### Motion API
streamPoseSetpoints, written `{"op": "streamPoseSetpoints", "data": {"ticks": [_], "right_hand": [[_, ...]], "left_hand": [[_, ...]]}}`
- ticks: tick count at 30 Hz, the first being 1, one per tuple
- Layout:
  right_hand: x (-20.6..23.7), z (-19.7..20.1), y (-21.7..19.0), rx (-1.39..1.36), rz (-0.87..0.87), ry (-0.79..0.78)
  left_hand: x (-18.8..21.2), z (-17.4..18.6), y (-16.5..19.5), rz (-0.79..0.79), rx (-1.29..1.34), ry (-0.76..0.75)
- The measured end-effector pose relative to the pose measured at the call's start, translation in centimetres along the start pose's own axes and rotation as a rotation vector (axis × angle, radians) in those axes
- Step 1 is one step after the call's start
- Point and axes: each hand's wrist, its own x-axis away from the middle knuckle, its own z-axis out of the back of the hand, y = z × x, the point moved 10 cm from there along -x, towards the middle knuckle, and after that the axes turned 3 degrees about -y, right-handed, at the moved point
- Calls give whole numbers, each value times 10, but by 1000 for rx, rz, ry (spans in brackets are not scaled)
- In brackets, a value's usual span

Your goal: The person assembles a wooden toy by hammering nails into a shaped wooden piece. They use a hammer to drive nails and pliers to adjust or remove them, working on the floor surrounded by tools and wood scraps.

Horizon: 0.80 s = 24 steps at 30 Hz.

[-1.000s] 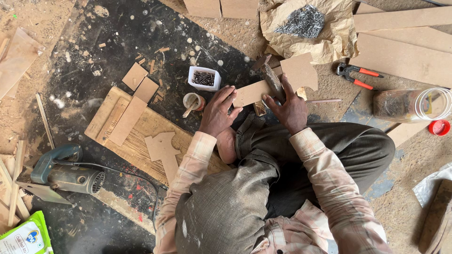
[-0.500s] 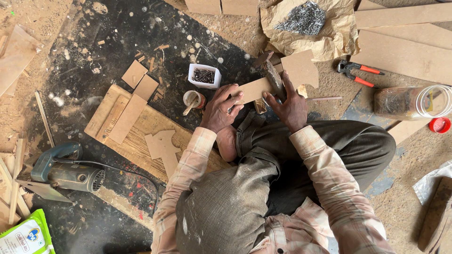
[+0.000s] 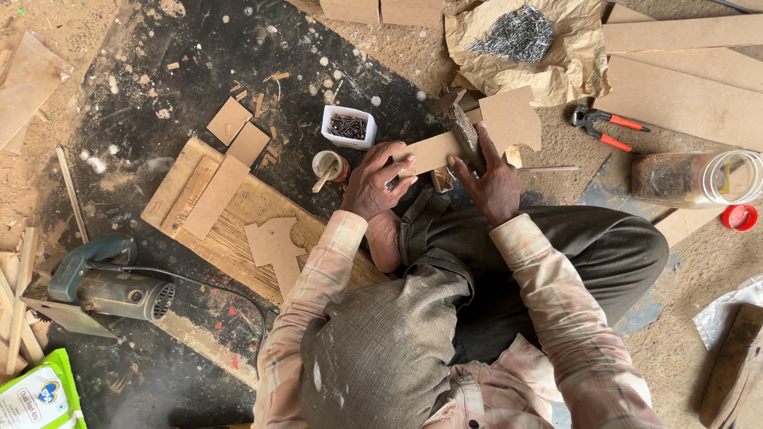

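Dusty floor (image 3: 159,63): pliers (image 3: 608,127), nail tub (image 3: 348,127).

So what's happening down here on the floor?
A person sits cross-legged among wood scraps. The left hand grips a thin board piece, and the right hand rests against it from the other side. Just ahead are a white tub of nails and a small cup; a power tool lies to the left.

Small board piece (image 3: 431,152) lay between left hand (image 3: 373,181) and right hand (image 3: 491,181). Nail tray (image 3: 348,127) sat far-left of it, cup (image 3: 330,166) just left. Pliers (image 3: 608,127) lay right; power tool (image 3: 103,284) near-left.
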Motion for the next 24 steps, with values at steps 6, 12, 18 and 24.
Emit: {"op": "streamPoseSetpoints", "data": {"ticks": [6, 12, 18, 24], "right_hand": [[2, -1, 2, 6, 8, 2], [23, 15, -9, 76, 127, -30], [61, 43, -47, 268, 396, -68], [64, 40, -66, 437, 490, -179]], "left_hand": [[1, 0, -1, 18, 49, 21], [3, -1, -1, 56, 91, 43], [2, -5, -6, 47, 104, 41], [2, -5, -6, 50, 106, 24]]}}
